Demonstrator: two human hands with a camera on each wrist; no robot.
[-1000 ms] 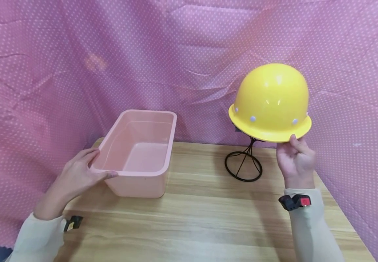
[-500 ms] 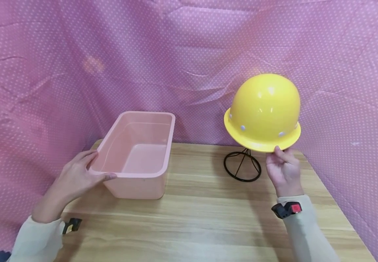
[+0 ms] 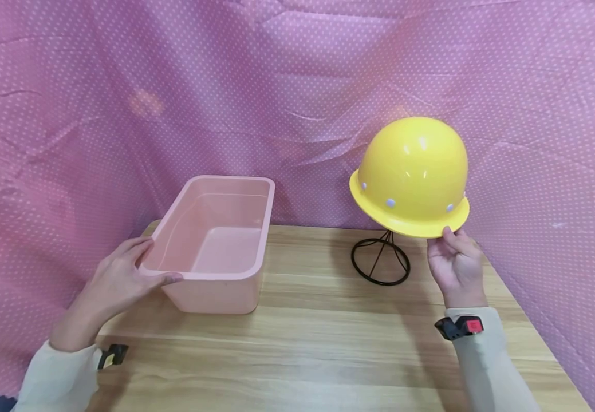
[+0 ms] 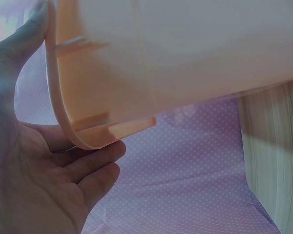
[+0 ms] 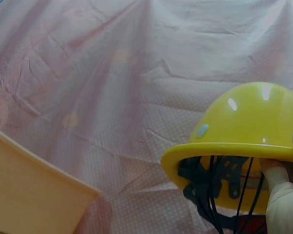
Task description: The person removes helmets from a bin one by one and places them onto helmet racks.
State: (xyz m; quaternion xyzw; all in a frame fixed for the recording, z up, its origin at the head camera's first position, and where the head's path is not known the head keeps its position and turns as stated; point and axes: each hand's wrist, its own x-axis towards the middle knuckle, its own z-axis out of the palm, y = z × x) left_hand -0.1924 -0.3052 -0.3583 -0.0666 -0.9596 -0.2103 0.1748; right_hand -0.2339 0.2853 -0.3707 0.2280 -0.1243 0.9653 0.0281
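Note:
My right hand (image 3: 458, 266) pinches the near right brim of a yellow hard hat (image 3: 414, 171), thumb outside and fingers under it. The hat tilts over a black wire stand (image 3: 381, 262) whose ring base rests on the table. In the right wrist view, the stand's thin wires run up inside the hat, beside its dark inner straps (image 5: 224, 170); the stand's top is hidden. Over at the left, my left hand (image 3: 117, 286) grips the near left corner of a pink plastic tub (image 3: 215, 294). Its thumb lies along the front rim and its fingers reach the left side.
The wooden table (image 3: 307, 349) carries both the tub and the stand. A pink polka-dot cloth (image 3: 297, 114) hangs close behind the table and along both sides. Small black devices sit on both wrists.
The hat has come down and to the left over the stand, hiding more of its upper part. In the last half second it turned slightly. The left hand and tub have hardly moved.

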